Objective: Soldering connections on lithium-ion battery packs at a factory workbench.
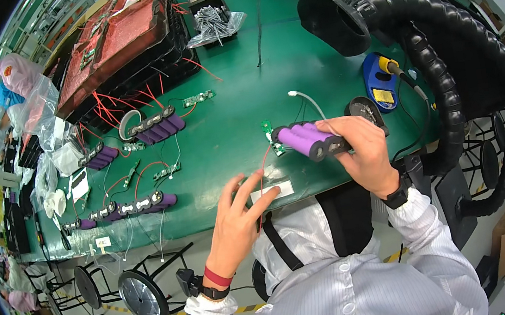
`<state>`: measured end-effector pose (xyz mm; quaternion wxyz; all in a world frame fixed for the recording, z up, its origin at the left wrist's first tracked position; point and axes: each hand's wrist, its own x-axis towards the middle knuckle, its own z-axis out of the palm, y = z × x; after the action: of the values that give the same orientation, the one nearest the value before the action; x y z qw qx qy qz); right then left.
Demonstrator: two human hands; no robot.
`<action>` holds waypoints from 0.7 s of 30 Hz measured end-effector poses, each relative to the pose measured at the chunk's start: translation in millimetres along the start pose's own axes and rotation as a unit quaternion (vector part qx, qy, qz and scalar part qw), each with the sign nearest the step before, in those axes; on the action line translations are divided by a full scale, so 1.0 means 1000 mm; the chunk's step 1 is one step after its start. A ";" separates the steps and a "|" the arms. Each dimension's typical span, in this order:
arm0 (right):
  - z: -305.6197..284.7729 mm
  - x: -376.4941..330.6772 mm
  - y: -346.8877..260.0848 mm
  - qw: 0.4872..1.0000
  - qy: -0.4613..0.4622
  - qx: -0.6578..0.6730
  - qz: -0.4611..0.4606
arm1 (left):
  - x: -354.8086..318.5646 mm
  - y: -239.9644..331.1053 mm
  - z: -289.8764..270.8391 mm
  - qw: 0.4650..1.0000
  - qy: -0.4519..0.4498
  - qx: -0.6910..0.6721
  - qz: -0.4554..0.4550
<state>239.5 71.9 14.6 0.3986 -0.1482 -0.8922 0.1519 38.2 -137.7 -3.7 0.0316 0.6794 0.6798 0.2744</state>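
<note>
My right hand (363, 152) grips a purple battery pack (303, 141) by its right end, holding it tilted above the table's front edge. At the pack's left end hangs a small green circuit board (271, 137). A red wire (264, 162) runs down from there past the fingers of my left hand (239, 218), which is open with its fingers spread; I cannot tell whether they touch the wire. A white lead with a plug (308, 99) curves up behind the pack. Under the left fingertips lies a white label (279, 191) on the table.
More purple battery packs (159, 126) with boards and wires lie at the left on the green table (236, 83). A soldering iron stand (381, 83) and black fume hose (438, 63) stand at the right. A red-lined black crate (116, 41) and a bin of grey wires (212, 22) stand behind.
</note>
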 end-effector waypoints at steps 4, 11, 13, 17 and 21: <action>-0.009 0.003 -0.006 0.999 0.005 0.003 0.032 | -0.007 -0.018 -0.004 0.991 -0.089 0.019 0.099; -0.010 0.006 -0.011 0.998 -0.029 0.001 0.056 | -0.031 -0.030 -0.006 0.983 -0.099 0.017 0.151; -0.009 0.007 -0.011 0.997 -0.033 -0.001 0.064 | -0.029 -0.031 -0.007 0.983 -0.084 0.015 0.163; -0.008 0.011 -0.012 0.995 -0.059 -0.037 0.075 | -0.020 -0.025 -0.019 0.978 0.003 -0.137 0.157; -0.007 0.018 -0.018 0.986 -0.109 -0.052 0.113 | -0.010 -0.009 -0.046 0.934 0.155 -0.317 0.060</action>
<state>230.4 63.3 37.7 0.2710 -0.2509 -0.9146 0.1647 11.4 -161.7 28.1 0.1230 0.6224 0.5120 0.5791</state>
